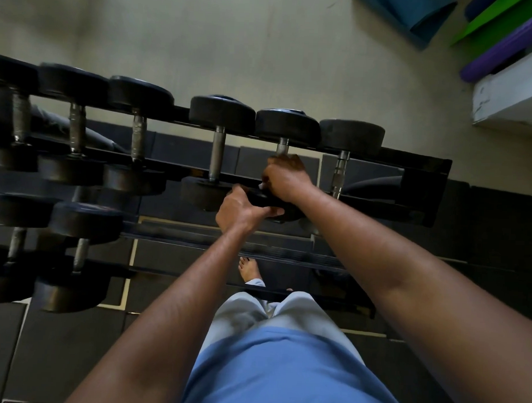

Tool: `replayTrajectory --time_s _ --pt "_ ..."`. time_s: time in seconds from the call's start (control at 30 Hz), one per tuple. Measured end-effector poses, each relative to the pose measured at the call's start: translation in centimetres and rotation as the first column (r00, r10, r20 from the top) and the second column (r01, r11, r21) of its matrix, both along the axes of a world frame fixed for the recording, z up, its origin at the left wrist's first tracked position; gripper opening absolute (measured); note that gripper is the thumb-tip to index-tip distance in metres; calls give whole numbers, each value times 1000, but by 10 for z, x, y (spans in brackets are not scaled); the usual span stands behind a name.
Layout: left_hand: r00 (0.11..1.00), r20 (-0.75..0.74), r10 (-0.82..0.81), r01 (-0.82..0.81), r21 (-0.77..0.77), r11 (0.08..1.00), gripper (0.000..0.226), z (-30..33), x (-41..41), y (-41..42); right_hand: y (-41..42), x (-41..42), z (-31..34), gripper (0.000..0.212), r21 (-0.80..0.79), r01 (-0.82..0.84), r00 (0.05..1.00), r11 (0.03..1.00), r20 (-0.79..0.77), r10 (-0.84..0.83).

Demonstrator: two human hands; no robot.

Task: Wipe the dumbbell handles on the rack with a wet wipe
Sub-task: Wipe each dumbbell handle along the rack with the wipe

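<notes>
Head view: right hand (285, 178) curled round the handle of a dumbbell (287, 126) on the top tier of the rack (425, 188), second from the rack's right end. A bit of white wipe (261, 186) shows at the fingers. Left hand (240, 211) grips the near head of the same dumbbell, fingers wrapped over its edge. Neighbouring dumbbell (221, 115) sits just left. Bare foot (250, 270) below on dark floor mats (73, 330).

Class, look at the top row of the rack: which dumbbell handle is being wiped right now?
The second dumbbell from the right end. The right hand wraps its handle, with a bit of white wipe showing; the other handles are bare.
</notes>
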State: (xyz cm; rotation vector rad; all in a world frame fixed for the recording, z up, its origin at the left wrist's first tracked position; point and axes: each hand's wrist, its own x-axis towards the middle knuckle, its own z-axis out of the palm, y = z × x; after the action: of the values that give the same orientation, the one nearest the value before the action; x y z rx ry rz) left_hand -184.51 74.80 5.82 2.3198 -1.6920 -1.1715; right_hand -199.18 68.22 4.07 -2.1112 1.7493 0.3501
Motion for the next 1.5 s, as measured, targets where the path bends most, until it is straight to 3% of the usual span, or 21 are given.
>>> replayTrajectory --time_s 0.13,0.3,0.43,0.57,0.77,0.97,1.17,1.3,1.43,1.5 --pt "1000 -21 10 -10 10 1000 94 4 0 1 21 -16 -1 15 96 255 952 962 149 -268" --pt "1000 -18 3 -3 6 1000 92 7 -1 1 30 -24 0 10 234 500 819 834 184 -543" --pt "1000 -16 5 -5 -9 1000 92 7 0 1 32 -25 -5 27 156 530 840 834 37 -541" --pt "1000 -18 7 -7 -8 1000 93 6 0 1 30 -21 -6 24 180 577 798 797 84 -597" --pt "1000 0 -3 3 -2 1000 94 6 0 0 37 -10 -10 5 207 726 620 656 216 -754" --pt "1000 -9 -3 3 -4 1000 97 4 0 -1 34 -9 -20 23 192 829 455 525 314 -833" --pt "1000 -10 20 -20 10 1000 96 2 -1 -2 0 -11 -16 34 144 899 325 415 416 -849" --pt "1000 -21 19 -19 -4 1000 95 1 0 0 4 -5 -23 16 150 925 244 349 469 -849" --pt "1000 -16 15 -15 -2 1000 96 -1 -1 -1 -5 -8 -21 13 184 952 97 245 579 -810" --pt "1000 -9 12 -12 -6 1000 94 -2 -1 -1 -13 -10 -17 11 218 938 102 271 574 -813"
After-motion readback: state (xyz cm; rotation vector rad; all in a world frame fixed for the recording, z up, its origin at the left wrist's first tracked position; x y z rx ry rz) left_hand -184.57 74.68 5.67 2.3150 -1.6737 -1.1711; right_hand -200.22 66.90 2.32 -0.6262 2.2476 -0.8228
